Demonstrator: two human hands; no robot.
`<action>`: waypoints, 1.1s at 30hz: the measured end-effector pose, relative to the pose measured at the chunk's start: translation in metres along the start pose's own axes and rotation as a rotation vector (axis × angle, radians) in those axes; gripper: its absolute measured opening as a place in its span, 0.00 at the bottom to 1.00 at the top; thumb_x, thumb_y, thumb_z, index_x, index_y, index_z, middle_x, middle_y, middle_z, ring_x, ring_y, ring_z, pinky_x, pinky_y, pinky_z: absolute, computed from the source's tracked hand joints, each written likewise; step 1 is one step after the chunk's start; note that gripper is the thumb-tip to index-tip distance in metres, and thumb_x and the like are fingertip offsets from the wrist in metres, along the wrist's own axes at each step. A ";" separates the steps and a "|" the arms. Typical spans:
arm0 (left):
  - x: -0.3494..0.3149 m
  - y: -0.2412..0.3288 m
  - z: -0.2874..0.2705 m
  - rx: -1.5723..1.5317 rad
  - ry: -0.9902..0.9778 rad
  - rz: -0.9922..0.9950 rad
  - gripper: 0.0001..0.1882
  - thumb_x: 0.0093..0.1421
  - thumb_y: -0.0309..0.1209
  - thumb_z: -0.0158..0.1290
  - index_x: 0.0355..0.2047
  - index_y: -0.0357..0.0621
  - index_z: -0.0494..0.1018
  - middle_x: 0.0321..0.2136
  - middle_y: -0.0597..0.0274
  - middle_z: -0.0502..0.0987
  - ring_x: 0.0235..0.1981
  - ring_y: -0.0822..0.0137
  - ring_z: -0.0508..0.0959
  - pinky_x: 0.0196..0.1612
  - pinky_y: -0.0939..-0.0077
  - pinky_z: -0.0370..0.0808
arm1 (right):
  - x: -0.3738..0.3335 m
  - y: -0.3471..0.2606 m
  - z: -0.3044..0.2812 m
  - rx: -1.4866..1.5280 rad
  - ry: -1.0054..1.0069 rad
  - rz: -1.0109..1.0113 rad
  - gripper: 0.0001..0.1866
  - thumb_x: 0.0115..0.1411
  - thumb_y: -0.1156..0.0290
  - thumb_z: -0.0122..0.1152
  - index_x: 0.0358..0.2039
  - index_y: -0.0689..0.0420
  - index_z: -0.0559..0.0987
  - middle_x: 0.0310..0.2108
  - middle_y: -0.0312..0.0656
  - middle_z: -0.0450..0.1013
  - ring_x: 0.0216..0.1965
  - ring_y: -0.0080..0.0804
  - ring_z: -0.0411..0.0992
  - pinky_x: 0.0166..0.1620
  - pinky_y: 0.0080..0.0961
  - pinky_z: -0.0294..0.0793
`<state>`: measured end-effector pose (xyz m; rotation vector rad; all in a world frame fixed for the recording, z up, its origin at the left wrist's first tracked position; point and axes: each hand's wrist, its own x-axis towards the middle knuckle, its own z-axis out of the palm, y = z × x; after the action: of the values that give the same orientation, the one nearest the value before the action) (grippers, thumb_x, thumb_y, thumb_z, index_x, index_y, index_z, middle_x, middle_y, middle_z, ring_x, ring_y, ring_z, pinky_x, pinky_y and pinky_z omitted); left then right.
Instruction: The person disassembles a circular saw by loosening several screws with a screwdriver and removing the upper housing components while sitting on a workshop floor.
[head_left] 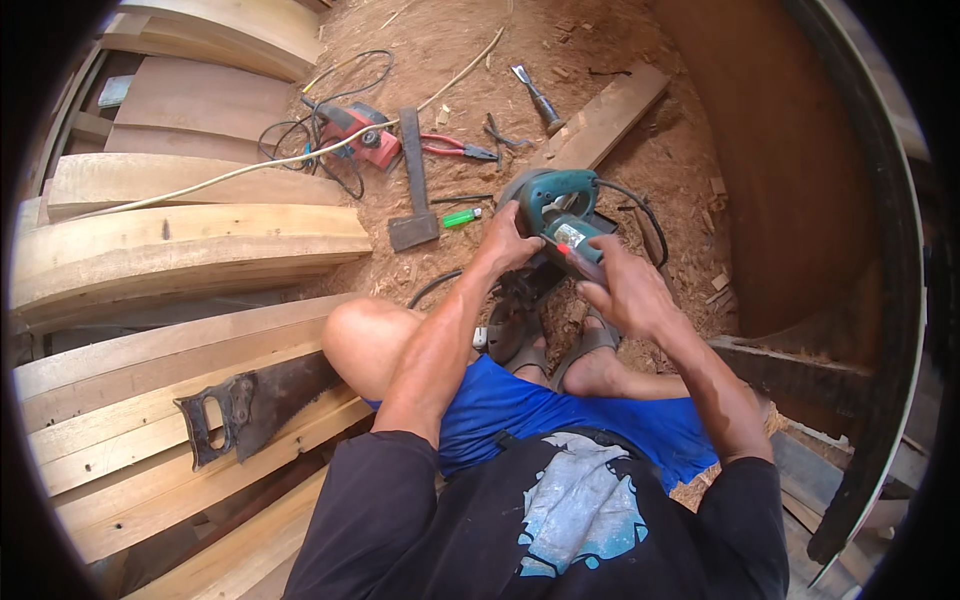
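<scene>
A teal circular saw (563,188) sits in front of my feet, its looped handle upward and its motor body toward me. My left hand (508,243) is closed on the saw's near left side, the thumb pressed against the body. My right hand (632,288) is curled at the right of the motor body. A slim piece with a red part (563,249) shows between the two hands; I cannot make out what it is. The blade area under the saw is dark and mostly hidden by my left hand and the body.
Beyond the hands lie a hammer (413,185), green lighter (461,217), red-handled pliers (458,148), chisel (538,100), red power tool (362,135) and plank (607,118). Left are stacked curved boards (190,250) with a handsaw (255,408). A tall curved brown panel (790,150) stands right.
</scene>
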<state>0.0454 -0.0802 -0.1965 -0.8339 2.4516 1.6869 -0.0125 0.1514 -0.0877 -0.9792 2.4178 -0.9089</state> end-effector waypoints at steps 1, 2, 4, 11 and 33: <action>-0.002 0.002 0.000 0.010 0.012 -0.027 0.38 0.49 0.33 0.75 0.59 0.34 0.74 0.50 0.46 0.84 0.51 0.55 0.84 0.57 0.62 0.80 | -0.003 -0.009 -0.009 -0.252 -0.113 -0.138 0.22 0.70 0.62 0.62 0.61 0.58 0.73 0.31 0.51 0.80 0.33 0.55 0.82 0.37 0.47 0.81; 0.000 -0.003 -0.001 0.009 0.018 -0.030 0.38 0.49 0.33 0.75 0.59 0.34 0.74 0.50 0.46 0.84 0.51 0.55 0.84 0.57 0.62 0.80 | -0.003 -0.014 -0.013 -0.503 -0.226 -0.280 0.23 0.70 0.64 0.62 0.63 0.55 0.73 0.33 0.53 0.80 0.35 0.59 0.82 0.39 0.48 0.82; 0.004 -0.014 -0.005 -0.073 -0.044 -0.011 0.38 0.49 0.33 0.75 0.59 0.33 0.74 0.51 0.44 0.83 0.53 0.54 0.84 0.59 0.61 0.79 | 0.004 -0.009 -0.004 -0.483 -0.252 -0.238 0.22 0.70 0.64 0.61 0.62 0.54 0.74 0.32 0.54 0.80 0.35 0.61 0.82 0.39 0.49 0.81; 0.008 -0.022 0.009 0.052 0.084 0.120 0.34 0.49 0.34 0.72 0.55 0.36 0.74 0.47 0.43 0.84 0.50 0.48 0.84 0.55 0.58 0.80 | 0.017 0.024 0.024 0.782 -0.080 0.758 0.18 0.71 0.59 0.61 0.55 0.57 0.78 0.31 0.56 0.80 0.34 0.56 0.82 0.32 0.49 0.79; 0.008 -0.017 0.005 -0.043 -0.011 0.018 0.35 0.50 0.31 0.74 0.58 0.34 0.75 0.48 0.46 0.85 0.49 0.56 0.85 0.56 0.62 0.81 | 0.007 0.004 0.007 0.161 -0.123 0.179 0.21 0.72 0.60 0.61 0.55 0.63 0.74 0.36 0.51 0.80 0.35 0.53 0.82 0.38 0.50 0.80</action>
<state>0.0447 -0.0838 -0.2156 -0.8074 2.4311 1.7505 -0.0151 0.1460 -0.0965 -0.7253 2.2483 -0.9340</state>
